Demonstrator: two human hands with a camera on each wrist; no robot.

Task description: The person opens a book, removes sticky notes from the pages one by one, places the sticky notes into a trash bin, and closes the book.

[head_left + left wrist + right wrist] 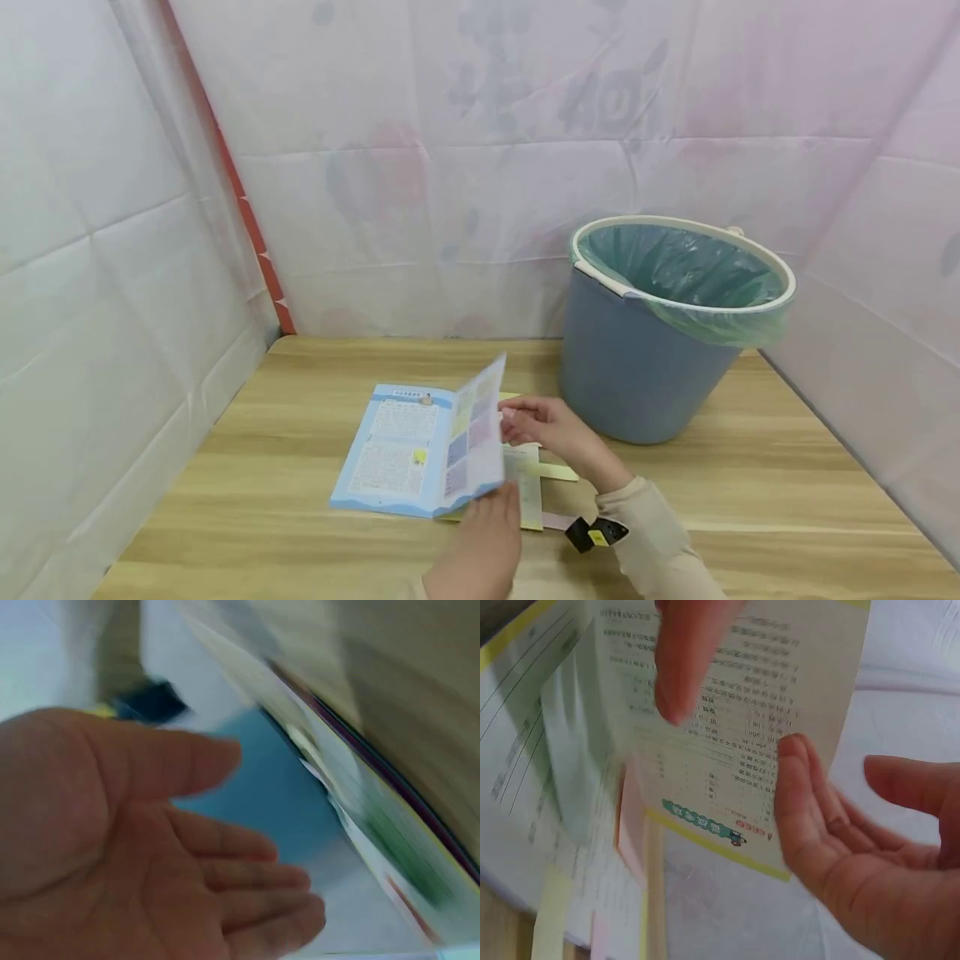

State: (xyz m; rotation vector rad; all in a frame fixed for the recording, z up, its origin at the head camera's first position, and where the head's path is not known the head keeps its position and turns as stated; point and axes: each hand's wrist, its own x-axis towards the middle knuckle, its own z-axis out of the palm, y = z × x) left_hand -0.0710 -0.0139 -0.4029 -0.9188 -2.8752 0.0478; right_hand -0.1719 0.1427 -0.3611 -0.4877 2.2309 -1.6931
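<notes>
An open booklet (390,450) lies on the table, its left page light blue, with one page (480,433) standing up in the middle. My left hand (483,533) is at the lower edge of that raised page; in the left wrist view its fingers (255,885) are extended beside the booklet's edge, holding nothing. My right hand (551,429) is just right of the raised page. In the right wrist view, the right fingers (802,802) are loosely bent at the printed, yellow-bordered page (727,750), the thumb apart from them. Left-hand fingertips (679,697) show at the top.
Paper strips, one yellow (557,472) and one pink (555,522), stick out from the booklet's right side. A grey-blue bucket (637,367) lined with a green bag stands behind at the right. Patterned white sheets (450,208) surround the wooden table (247,467).
</notes>
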